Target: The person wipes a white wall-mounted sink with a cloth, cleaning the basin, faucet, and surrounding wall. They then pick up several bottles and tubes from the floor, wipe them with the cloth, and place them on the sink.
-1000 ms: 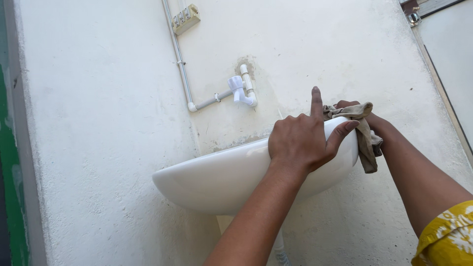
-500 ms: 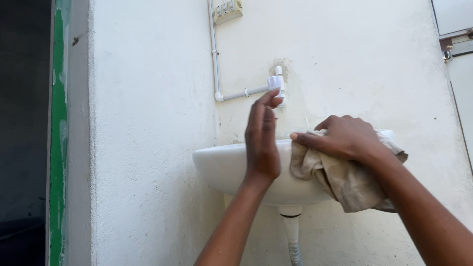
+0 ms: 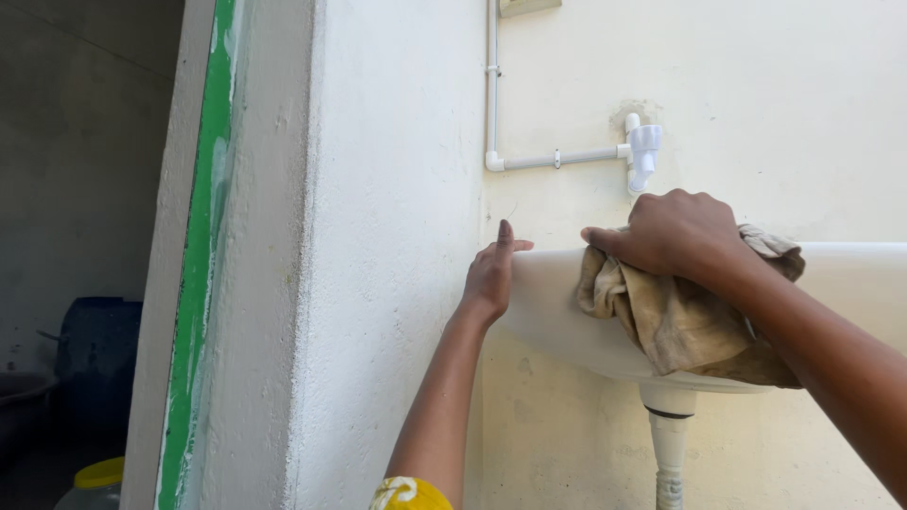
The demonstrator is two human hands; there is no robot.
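On white basin [image 3: 557,302], crumpled tan cloth [image 3: 675,316]

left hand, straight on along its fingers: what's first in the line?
The left hand points upward along the sink's left end. First in line looks like the bare white wall; depth is unclear.
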